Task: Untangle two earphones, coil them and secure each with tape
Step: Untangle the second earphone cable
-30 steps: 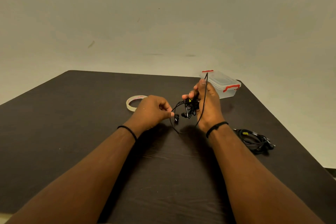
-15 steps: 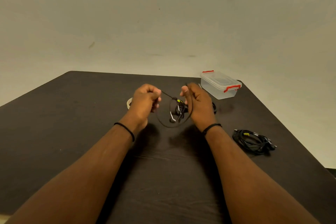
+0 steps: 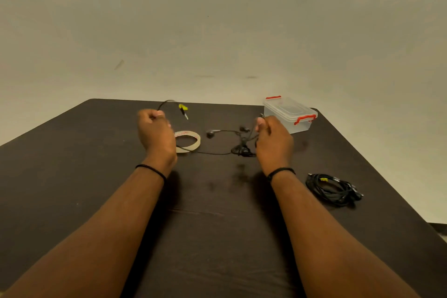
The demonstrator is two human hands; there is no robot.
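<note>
Dark wood fills the lower view, a desk [image 3: 217, 237] set against a plain pale wall. Both hands are raised above it and spread apart, drawing out one black earphone [image 3: 238, 145]. The left hand [image 3: 156, 132] is curled into a fist around the cord near its plug end, where the jack with a yellow tag [image 3: 183, 109] arcs up and over beyond the knuckles. The right hand [image 3: 274, 140] pinches the cord near its other end, fingers curled. Between them the cord sags onto the desk, crossing the near rim of the tape roll [image 3: 188, 141], with a knotted clump and two earbuds lying just left of the right hand. A second earphone bundle [image 3: 333, 189] rests well apart to the right, near the desk edge, and a clear lidded box [image 3: 289, 113] stands behind the right hand. Pulling the ends farther apart could tighten the clump rather than free it, and the cord may drag the tape roll along.
</note>
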